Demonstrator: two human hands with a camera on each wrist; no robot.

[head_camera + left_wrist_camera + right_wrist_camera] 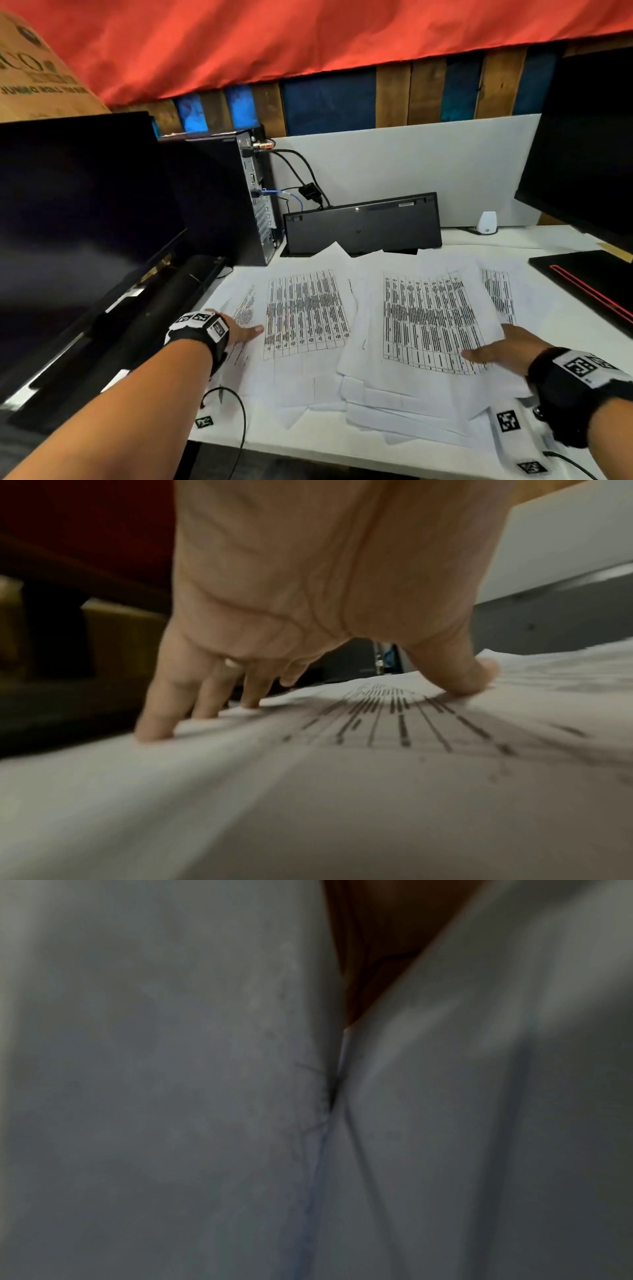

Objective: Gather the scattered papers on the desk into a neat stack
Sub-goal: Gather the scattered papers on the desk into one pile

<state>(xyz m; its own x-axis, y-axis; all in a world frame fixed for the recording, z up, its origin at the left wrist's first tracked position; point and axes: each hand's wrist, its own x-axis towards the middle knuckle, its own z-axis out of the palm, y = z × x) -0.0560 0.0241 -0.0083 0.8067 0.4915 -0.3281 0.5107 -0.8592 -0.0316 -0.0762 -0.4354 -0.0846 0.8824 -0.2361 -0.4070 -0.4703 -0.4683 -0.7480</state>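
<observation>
Several white printed papers lie scattered and overlapping across the white desk [342,448]. One sheet with a table [306,315] lies left of centre, and a loose pile [428,318] lies to its right. My left hand [245,331] rests on the leftmost sheets, and in the left wrist view the left hand [301,631] presses straight, spread fingertips [154,731] onto the paper [342,791]. My right hand [496,353] holds the right pile's near edge, thumb on top, fingers hidden beneath. Blurred paper [171,1096] fills the right wrist view.
A dark monitor [78,222] and computer tower [239,192] stand at the left. A black keyboard [363,226] leans on edge at the back. Another monitor [589,154] and a black pad with a red line [589,277] are at the right. A cable [239,421] loops over the front edge.
</observation>
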